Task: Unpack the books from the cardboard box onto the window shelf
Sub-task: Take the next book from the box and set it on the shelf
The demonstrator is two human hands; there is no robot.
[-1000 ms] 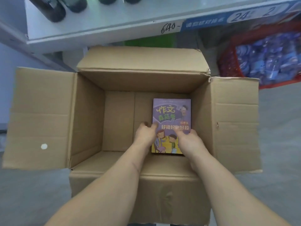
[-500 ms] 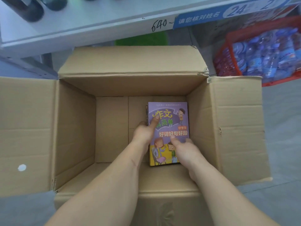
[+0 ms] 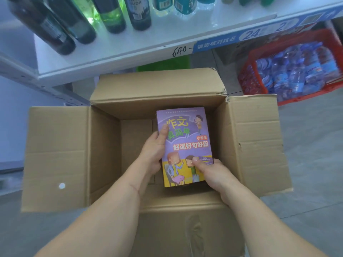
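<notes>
An open cardboard box point(image 3: 104, 145) stands on the floor below me, all its flaps folded out. Above its opening I hold a purple book point(image 3: 187, 134) with cartoon figures and Chinese letters on the cover. It looks thick, perhaps a small stack; I cannot tell. My left hand point(image 3: 154, 151) grips its left edge with the thumb on the cover. My right hand point(image 3: 209, 169) grips its lower right corner. The white shelf point(image 3: 130, 43) runs across the top of the view, above the box.
Several dark and green bottles point(image 3: 78, 21) stand on the shelf's left and middle. A blue label strip point(image 3: 256, 34) runs along its front edge. A red crate point(image 3: 289, 69) of wrapped water bottles sits on the grey floor at the right.
Both hands have lifted the book up from the bottom of the box toward its opening. My view has tilted up, so the shelf's bottles now show.
</notes>
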